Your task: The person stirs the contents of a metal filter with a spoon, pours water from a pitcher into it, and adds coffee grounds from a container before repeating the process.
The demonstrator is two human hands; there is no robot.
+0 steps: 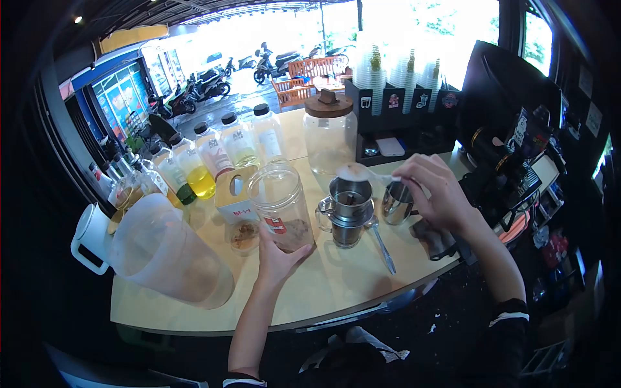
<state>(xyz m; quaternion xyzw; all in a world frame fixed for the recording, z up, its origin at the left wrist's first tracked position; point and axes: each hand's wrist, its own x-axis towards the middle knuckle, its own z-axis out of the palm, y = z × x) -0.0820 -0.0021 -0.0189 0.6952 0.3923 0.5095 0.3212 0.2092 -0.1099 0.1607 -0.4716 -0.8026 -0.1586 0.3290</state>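
My left hand [279,257] is closed around the lower part of a clear jar [275,194] with a red label and dark brown grounds at its bottom. My right hand [436,187] pinches the handle of a pale scoop [354,171]. The scoop's bowl is above a metal drip coffee filter [350,197], which sits on a glass mug [346,234]. Dark bits show inside the filter. Beside the mug, a metal spoon [383,249] lies on the table. A steel cup [396,205] stands below my right hand. A round lid [244,236] lies left of the jar.
A large plastic pitcher [171,252] leans at the left of the table [304,307]. Several capped bottles [223,143] line the back, near a wooden-lidded jar [330,139]. Behind, a black organizer [388,103] holds stacked cups. Dark equipment [498,155] crowds the right.
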